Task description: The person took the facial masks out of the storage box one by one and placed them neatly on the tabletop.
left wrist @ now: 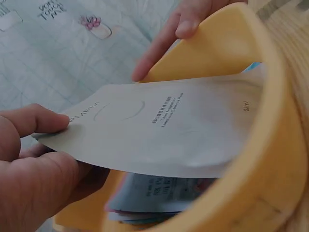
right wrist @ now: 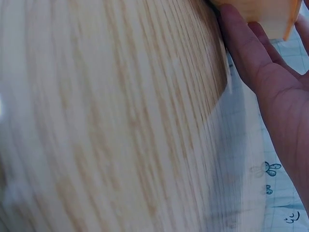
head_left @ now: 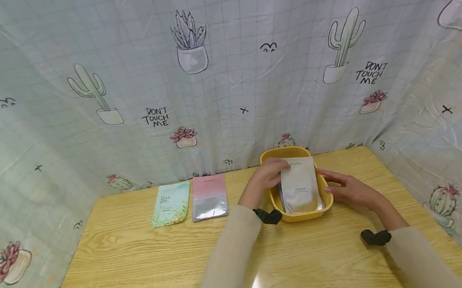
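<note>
Your left hand (head_left: 269, 174) pinches a flat cream sachet (head_left: 299, 183); your straight right fingers (right wrist: 246, 48) touch the yellow plastic basket (head_left: 302, 217). Probably midway: two pastel sachets (head_left: 209, 198) lie outside, others (left wrist: 149, 192) inside.

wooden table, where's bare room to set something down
Bare: the wooden table in front of the mint-green sachet and pink PMPM sachet, left of the left sleeve; also between it and the right sleeve, in front of the yellow basket. Crowded: the basket, left hand pinching the pale PMPM sachet there, right hand alongside.

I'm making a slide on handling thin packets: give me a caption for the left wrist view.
Left hand pinches a pale sachet partly inside a yellow basket, right hand at its side.
</note>
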`<act>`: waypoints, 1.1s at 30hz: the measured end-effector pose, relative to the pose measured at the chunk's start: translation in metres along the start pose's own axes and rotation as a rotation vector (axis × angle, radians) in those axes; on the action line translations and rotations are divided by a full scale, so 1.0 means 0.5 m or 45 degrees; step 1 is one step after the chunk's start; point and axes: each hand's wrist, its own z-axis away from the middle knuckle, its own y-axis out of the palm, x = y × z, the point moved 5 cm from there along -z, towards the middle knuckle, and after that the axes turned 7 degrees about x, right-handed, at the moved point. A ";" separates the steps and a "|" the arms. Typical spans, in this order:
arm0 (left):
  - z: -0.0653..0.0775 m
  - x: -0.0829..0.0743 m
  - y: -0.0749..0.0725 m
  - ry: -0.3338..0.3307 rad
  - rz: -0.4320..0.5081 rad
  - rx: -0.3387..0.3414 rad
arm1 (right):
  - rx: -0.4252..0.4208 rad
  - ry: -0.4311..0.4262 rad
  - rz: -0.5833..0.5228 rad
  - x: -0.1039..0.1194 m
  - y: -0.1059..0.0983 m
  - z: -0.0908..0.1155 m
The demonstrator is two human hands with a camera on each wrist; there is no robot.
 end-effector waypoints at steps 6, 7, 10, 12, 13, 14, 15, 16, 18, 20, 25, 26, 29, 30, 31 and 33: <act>0.045 0.005 0.007 -0.081 0.086 0.103 | 0.009 -0.011 0.005 -0.001 0.001 0.000; 0.053 0.006 0.009 -0.093 0.079 0.149 | 0.013 -0.013 0.009 -0.001 0.002 0.000; 0.072 0.010 0.008 -0.097 0.070 0.283 | 0.013 -0.005 0.037 -0.003 0.002 0.001; 0.081 0.011 0.005 -0.066 0.053 0.348 | 0.008 -0.010 0.063 -0.003 0.003 0.002; 0.084 0.012 0.003 -0.054 0.042 0.363 | 0.003 -0.013 0.072 -0.003 0.003 0.002; 0.086 0.013 0.001 -0.047 0.033 0.372 | -0.003 -0.013 0.078 -0.003 0.003 0.003; 0.087 0.015 -0.001 -0.040 0.018 0.368 | -0.008 -0.008 0.077 -0.004 0.002 0.002; 0.087 0.017 -0.002 -0.037 0.008 0.367 | -0.011 -0.005 0.079 -0.005 0.002 0.002; 0.085 0.021 -0.003 -0.043 -0.012 0.327 | -0.012 0.005 0.060 -0.006 0.002 0.001; 0.083 0.027 -0.003 -0.060 -0.017 0.279 | -0.015 0.014 0.026 -0.008 0.000 0.000; 0.082 0.040 0.003 -0.078 0.002 0.180 | -0.009 0.017 -0.032 -0.008 -0.002 -0.001; 0.083 0.043 0.005 -0.080 -0.013 0.178 | -0.001 0.018 -0.045 -0.007 -0.001 -0.001; 0.089 0.050 0.009 -0.067 -0.107 0.186 | 0.002 0.027 -0.037 -0.006 0.000 -0.001; 0.091 0.051 0.009 -0.057 -0.141 0.186 | 0.000 0.028 -0.033 -0.005 0.000 -0.001; 0.093 0.053 0.009 -0.045 -0.166 0.190 | -0.007 0.035 -0.030 -0.005 0.000 -0.001; 0.095 0.055 0.009 -0.024 -0.184 0.187 | -0.011 0.033 -0.035 -0.005 0.000 -0.001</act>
